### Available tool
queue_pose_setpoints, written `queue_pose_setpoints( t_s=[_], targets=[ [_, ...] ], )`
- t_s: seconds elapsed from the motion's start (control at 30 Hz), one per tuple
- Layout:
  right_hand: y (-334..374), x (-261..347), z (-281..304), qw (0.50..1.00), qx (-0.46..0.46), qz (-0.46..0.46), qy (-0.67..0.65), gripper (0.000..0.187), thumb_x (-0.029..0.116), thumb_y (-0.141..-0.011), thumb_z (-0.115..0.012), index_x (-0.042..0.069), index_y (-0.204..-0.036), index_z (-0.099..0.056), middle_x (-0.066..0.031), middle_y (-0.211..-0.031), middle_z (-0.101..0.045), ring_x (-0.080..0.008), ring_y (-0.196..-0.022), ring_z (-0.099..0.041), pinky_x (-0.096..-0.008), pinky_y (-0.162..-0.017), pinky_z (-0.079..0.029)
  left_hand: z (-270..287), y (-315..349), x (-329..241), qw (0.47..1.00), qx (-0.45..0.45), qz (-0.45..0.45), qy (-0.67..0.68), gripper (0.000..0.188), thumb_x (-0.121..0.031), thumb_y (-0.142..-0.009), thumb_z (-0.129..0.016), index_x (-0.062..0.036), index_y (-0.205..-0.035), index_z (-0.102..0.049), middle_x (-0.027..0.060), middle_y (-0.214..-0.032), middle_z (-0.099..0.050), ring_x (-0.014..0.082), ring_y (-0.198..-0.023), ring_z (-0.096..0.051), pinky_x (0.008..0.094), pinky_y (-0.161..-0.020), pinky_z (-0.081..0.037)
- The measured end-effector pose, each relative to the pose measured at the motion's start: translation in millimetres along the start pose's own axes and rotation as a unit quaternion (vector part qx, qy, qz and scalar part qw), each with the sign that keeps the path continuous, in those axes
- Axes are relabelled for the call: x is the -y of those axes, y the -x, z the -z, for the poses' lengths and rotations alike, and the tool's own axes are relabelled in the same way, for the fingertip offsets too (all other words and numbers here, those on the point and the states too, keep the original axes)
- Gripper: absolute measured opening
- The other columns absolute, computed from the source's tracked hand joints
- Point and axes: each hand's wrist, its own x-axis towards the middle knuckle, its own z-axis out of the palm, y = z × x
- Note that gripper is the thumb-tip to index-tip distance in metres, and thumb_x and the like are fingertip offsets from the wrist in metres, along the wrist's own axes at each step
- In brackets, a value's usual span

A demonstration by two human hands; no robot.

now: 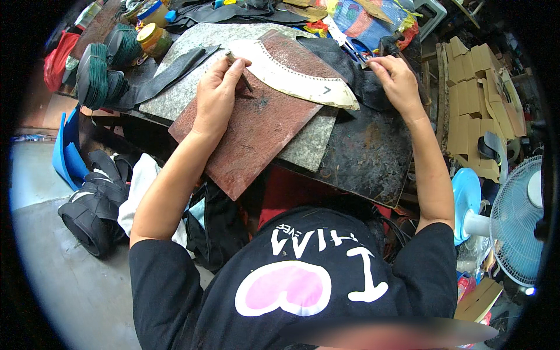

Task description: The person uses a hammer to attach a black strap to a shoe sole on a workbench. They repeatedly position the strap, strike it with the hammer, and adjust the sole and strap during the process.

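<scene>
My left hand is closed round a thin dark metal rod, perhaps a punch, which slants down over a reddish-brown board. On that board lies a white curved template with a row of small holes along its edge. My right hand is farther right, its thumb and forefinger pinched together at the handle end of blue-handled scissors. Whether the fingers grip the scissors or a smaller thing is hidden. Black leather lies below and beside that hand.
Beneath the board is a grey speckled slab on a dark worktable. A black strip, green thread spools and jars sit at the left. Cardboard pieces and a fan stand to the right.
</scene>
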Motion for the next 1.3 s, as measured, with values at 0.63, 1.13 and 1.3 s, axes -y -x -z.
queue_pose_setpoints(
  t_s=[0.63,1.13,1.3],
  targets=[
    [45,-24,39,0.973,0.173,-0.111,-0.105,0.025,0.026,-0.096,-0.063,0.001,-0.093,-0.063,-0.0086,-0.079,-0.062,-0.0176,-0.073,-0.058,-0.0311,-0.070,-0.047,-1,0,-1,1.000,0.007,-0.006,-0.001,0.025,-0.023,-0.102,-0.056,-0.0024,-0.105,-0.069,-0.0022,-0.089,-0.062,0.0048,-0.080,-0.053,0.0213,-0.074,-0.043],
    [44,27,115,0.941,0.281,-0.096,-0.162,0.018,0.011,-0.086,-0.067,-0.003,-0.098,-0.068,-0.0057,-0.080,-0.067,-0.0104,-0.075,-0.060,-0.0276,-0.070,-0.049,-2,0,1,1.000,0.001,-0.001,0.016,0.025,-0.024,-0.101,-0.057,-0.0028,-0.103,-0.069,-0.0025,-0.087,-0.062,0.0045,-0.077,-0.051,0.0210,-0.070,-0.043],
    [46,74,152,0.942,0.311,0.079,-0.101,0.019,0.003,-0.074,-0.066,0.000,-0.092,-0.072,-0.0140,-0.076,-0.068,-0.0233,-0.068,-0.067,-0.0336,-0.065,-0.052,-3,-2,2,1.000,-0.001,-0.025,-0.006,0.025,-0.024,-0.101,-0.057,-0.0028,-0.102,-0.069,-0.0033,-0.083,-0.060,0.0041,-0.075,-0.050,0.0207,-0.068,-0.043]
  ],
)
